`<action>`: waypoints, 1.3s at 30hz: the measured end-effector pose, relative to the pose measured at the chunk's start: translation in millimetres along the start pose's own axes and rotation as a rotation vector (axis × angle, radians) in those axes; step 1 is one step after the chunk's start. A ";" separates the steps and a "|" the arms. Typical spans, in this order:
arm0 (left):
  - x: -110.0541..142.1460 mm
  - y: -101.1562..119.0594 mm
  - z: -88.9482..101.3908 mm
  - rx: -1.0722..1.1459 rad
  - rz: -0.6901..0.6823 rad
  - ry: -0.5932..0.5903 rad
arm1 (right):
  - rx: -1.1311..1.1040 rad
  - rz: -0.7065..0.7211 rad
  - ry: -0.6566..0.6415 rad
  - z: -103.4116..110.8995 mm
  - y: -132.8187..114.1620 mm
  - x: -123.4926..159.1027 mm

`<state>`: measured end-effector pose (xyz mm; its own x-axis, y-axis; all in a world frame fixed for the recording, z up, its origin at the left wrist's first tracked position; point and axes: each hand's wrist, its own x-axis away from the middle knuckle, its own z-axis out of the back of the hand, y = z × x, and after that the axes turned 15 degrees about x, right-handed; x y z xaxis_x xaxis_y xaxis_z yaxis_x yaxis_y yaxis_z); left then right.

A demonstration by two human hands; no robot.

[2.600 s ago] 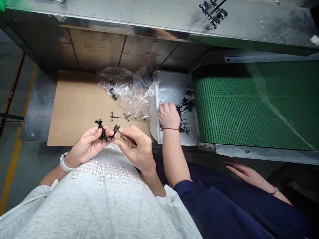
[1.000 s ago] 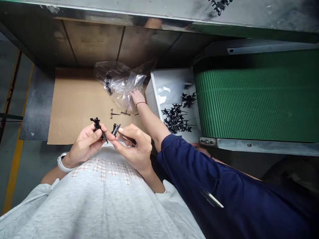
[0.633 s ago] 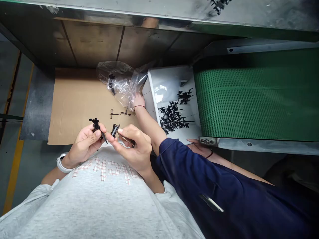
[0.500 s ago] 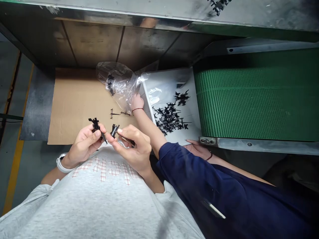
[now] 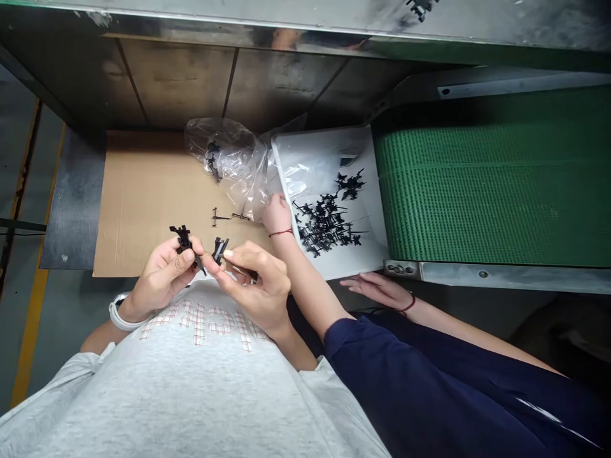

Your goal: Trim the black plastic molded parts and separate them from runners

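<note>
My left hand (image 5: 165, 273) is closed on a small black plastic part (image 5: 182, 238) that sticks up above its fingers. My right hand (image 5: 255, 286) pinches a second small black part (image 5: 219, 247) between thumb and forefinger, close to the left hand's fingertips, and a thin tool-like piece shows under its fingers. Both hands hover over the near edge of a brown cardboard sheet (image 5: 143, 191). A white watch band sits on my left wrist.
A co-worker in a dark blue sleeve reaches one hand (image 5: 277, 213) to the white tray (image 5: 324, 152) holding several black parts (image 5: 329, 219); the other hand (image 5: 377, 289) rests below the tray. A clear plastic bag (image 5: 229, 156) and loose parts (image 5: 229, 217) lie on the cardboard. A green conveyor belt (image 5: 491, 191) lies right.
The co-worker's hand drew back from the plastic bag to the tray's left edge, and the tray shifted slightly. My own hands have stayed in place with the black parts.
</note>
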<state>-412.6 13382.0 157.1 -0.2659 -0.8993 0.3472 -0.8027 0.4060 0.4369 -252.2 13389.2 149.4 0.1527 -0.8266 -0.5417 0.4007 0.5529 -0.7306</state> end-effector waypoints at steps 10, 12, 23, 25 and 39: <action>0.9 -0.3 -3.4 -0.009 -0.006 -0.016 | -0.012 -0.042 0.061 -3.6 1.3 4.7; 1.3 -0.1 -3.8 -0.018 -0.009 -0.018 | -0.022 -0.044 0.050 -3.5 1.1 4.7; 0.4 0.6 -2.9 -0.040 -0.062 -0.106 | 0.006 -0.026 0.063 -3.9 1.2 3.6; 0.8 0.6 -1.9 -0.038 -0.061 -0.116 | 0.013 -0.037 0.057 -3.6 0.3 3.1; -1.6 -0.5 2.6 -0.018 -0.060 -0.122 | -0.112 -0.128 -0.004 -2.5 0.2 4.4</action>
<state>-413.2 13382.8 154.1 -0.2817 -0.9347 0.2167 -0.8098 0.3527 0.4689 -253.7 13385.9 145.9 0.1106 -0.8911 -0.4401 0.3137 0.4515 -0.8353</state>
